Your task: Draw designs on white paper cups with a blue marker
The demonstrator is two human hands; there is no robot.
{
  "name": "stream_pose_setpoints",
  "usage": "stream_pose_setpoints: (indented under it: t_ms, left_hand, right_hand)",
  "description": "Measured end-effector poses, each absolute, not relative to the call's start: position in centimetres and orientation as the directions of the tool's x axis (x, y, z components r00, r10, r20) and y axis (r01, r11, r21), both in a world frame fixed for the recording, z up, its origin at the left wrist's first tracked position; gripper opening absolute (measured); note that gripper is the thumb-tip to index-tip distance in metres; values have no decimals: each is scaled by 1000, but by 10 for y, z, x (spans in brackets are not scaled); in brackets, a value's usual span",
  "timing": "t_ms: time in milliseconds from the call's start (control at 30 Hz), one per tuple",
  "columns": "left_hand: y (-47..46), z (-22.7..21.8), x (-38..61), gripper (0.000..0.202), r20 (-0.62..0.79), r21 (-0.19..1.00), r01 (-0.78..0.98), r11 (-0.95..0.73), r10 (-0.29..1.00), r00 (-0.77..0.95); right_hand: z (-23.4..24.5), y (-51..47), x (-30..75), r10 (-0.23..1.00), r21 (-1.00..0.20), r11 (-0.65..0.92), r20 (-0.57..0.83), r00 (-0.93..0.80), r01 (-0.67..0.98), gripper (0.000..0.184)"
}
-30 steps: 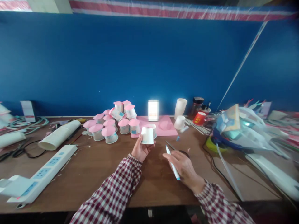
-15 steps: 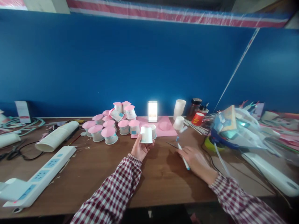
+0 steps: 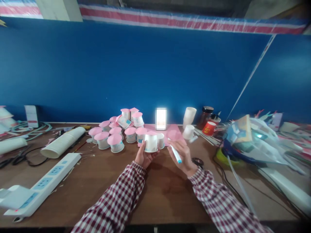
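My left hand [image 3: 145, 157] is closed around a white paper cup [image 3: 151, 143], held with its narrow end up. Pink shows at the top edge of this cup; I cannot tell whether it sits on the cup or lies behind. A second white cup [image 3: 160, 141] stands just behind it. In my right hand [image 3: 183, 155] is a white marker [image 3: 176, 154] with a blue end, its other end slanting toward the cups but apart from them. Beneath and behind lies a pink sheet [image 3: 178, 131]. To the left stand several upturned cups with pink paper tops [image 3: 114, 140].
Dark scissor-like handles [image 3: 197, 161] lie by my right wrist. Stacked white cups [image 3: 189, 116], a red cup [image 3: 209, 127] and a dark jar [image 3: 206, 116] stand at the back right. A power strip [image 3: 46, 183] and a lying cup stack [image 3: 63, 142] are on the left.
My right hand has moved left with the marker, closer to the cup in my left hand. The left hand still holds the cup in nearly the same place.
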State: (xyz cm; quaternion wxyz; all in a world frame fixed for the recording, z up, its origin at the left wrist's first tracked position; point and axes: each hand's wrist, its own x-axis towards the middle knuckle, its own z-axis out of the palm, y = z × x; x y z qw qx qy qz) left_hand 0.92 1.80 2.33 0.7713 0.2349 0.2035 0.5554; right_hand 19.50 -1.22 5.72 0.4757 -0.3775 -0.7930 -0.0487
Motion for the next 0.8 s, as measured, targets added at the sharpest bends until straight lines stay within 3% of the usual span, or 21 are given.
stream_pose_setpoints:
  t_ms: [167, 300, 500, 633, 800]
  left_hand:
    - [25, 22, -1, 46, -62, 586, -779, 224, 970, 233]
    - [25, 23, 3, 46, -77, 614, -764, 200, 978, 194]
    - [25, 21, 13, 41, -88, 643, -739, 202, 978, 190]
    - [24, 19, 16, 40, -95, 629, -750, 202, 978, 184]
    - [22, 21, 24, 42, -142, 665, -721, 195, 981, 135]
  right_hand:
    - [41, -2, 169, 586, -449, 688, 807, -72, 570, 20]
    - [31, -3, 172, 638, -528, 671, 769, -43, 520, 16]
    - [24, -4, 168, 764, -750, 570, 634, 118, 336, 13]
    - [29, -15, 161, 774, -755, 563, 624, 106, 337, 12]
    - [36, -27, 161, 741, -659, 622, 670, -45, 424, 11]
